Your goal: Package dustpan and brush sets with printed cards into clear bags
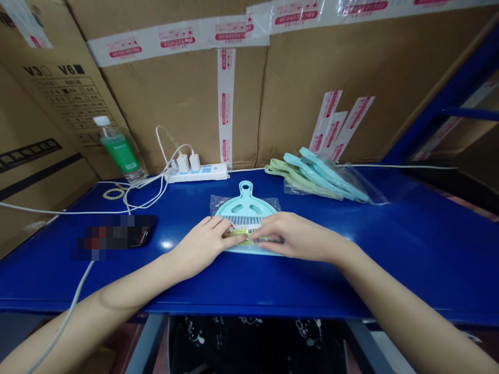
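Note:
A light-blue dustpan and brush set (246,205) lies flat on the table in front of me, handle pointing away, in a clear plastic bag (274,203). Grey bristles show across its middle. Below them is a printed label (241,229), partly covered by my fingers. My left hand (206,240) grips the set's left side, its thumb stretched over the label. From the right, my right hand (292,236) holds the set with bent fingers and thumb at the label, close to the left thumb. Some fingertips are hidden.
On the blue table (390,249), more bagged green and blue dustpan sets (319,174) lie back right. A white power strip (202,172) with chargers and cables, a bottle (120,150) and a blurred-out item (113,236) are left. Cardboard (187,104) walls the back.

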`<state>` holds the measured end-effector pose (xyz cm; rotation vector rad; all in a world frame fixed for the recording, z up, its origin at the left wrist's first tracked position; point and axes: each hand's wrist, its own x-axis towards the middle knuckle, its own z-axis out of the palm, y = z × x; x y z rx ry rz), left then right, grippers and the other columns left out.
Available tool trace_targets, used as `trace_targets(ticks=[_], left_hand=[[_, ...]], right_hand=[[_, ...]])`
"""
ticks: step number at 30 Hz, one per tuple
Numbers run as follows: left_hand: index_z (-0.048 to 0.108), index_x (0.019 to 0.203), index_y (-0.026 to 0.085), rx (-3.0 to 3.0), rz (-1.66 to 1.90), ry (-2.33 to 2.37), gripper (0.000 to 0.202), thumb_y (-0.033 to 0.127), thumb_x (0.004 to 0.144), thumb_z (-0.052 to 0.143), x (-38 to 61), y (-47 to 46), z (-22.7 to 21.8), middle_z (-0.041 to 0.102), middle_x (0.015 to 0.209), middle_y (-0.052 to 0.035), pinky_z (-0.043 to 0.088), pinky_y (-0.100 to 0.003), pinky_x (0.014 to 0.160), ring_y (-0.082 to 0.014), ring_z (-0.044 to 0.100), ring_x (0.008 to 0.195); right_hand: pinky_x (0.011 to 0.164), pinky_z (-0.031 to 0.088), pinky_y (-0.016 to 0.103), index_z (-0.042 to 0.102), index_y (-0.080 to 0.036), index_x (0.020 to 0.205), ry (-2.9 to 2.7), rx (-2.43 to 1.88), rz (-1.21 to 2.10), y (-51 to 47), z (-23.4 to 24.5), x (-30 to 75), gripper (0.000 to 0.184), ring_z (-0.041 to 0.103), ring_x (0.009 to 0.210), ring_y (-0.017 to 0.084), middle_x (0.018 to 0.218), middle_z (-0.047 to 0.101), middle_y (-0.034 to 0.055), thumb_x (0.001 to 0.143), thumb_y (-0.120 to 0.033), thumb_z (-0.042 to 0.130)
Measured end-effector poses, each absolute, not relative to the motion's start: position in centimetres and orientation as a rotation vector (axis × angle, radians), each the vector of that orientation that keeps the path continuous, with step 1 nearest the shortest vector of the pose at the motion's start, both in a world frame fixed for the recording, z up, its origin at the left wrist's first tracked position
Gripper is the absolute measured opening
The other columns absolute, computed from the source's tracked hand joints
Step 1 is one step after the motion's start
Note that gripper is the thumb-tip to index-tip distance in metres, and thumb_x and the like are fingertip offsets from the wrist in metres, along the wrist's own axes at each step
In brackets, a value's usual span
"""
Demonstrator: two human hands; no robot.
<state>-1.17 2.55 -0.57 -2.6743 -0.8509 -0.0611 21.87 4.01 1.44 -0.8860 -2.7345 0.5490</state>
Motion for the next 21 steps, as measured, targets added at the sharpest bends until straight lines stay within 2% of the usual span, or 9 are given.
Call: trace_targets(ticks=[7,10,14,17,19,21], left_hand=[[0.056,0.123,0.025,-2.684,-0.071,-0.831,0.043,0.005,0.091,0.036,-1.1,2.5,-0.5,0.055,0.087,-0.0052,0.041,-0.032,0.072,-0.0207,0.053,0.087],[0.057,0.122,0.025,-2.666,-0.076,-0.82,0.043,0.005,0.089,0.038,-1.1,2.5,-0.4,0.054,0.086,-0.0054,0.042,-0.032,0.072,-0.0207,0.053,0.086],[0.062,0.117,0.026,-2.666,-0.03,-0.856,0.044,0.004,0.086,0.04,-1.2,2.6,0.2,0.053,0.082,-0.0054,0.043,-0.031,0.069,-0.0206,0.052,0.083],[0.065,0.113,0.027,-2.68,0.014,-0.902,0.045,0.002,0.083,0.041,-1.3,2.6,0.9,0.051,0.08,-0.0053,0.045,-0.031,0.068,-0.0204,0.05,0.08],[0.066,0.111,0.027,-2.684,0.017,-0.925,0.045,0.003,0.082,0.043,-1.6,2.6,1.2,0.051,0.079,-0.0054,0.046,-0.032,0.067,-0.0206,0.049,0.079],[0.068,0.109,0.028,-2.689,-0.001,-0.946,0.043,0.004,0.082,0.043,-1.9,2.7,1.4,0.05,0.078,-0.0054,0.046,-0.032,0.067,-0.0204,0.047,0.078]], right_hand=[[0.063,0.036,0.027,0.074,-0.021,0.098,-2.773,-0.983,0.426,3.9,1.5,21.8,0.023,0.059,0.065,0.016,0.076,0.072,0.0046,0.087,-0.022,0.054],[0.063,0.036,0.027,0.075,-0.023,0.096,-2.757,-1.061,0.477,3.7,1.9,22.2,0.022,0.059,0.064,0.015,0.078,0.074,0.0042,0.087,-0.026,0.054],[0.056,0.032,0.027,0.075,-0.025,0.095,-2.787,-1.174,0.567,3.6,2.5,22.8,0.027,0.053,0.054,0.013,0.071,0.073,0.004,0.089,-0.031,0.049],[0.054,0.032,0.026,0.076,-0.024,0.094,-2.772,-1.244,0.661,3.7,2.7,23.4,0.03,0.052,0.056,0.014,0.075,0.072,0.0048,0.088,-0.036,0.049],[0.053,0.031,0.025,0.076,-0.023,0.09,-2.749,-1.267,0.721,3.8,2.8,23.8,0.032,0.049,0.056,0.013,0.071,0.069,0.0035,0.088,-0.039,0.049],[0.05,0.028,0.024,0.075,-0.022,0.077,-2.736,-1.27,0.767,4.0,2.8,24.2,0.036,0.04,0.052,0.011,0.059,0.058,0.0,0.087,-0.042,0.047]])
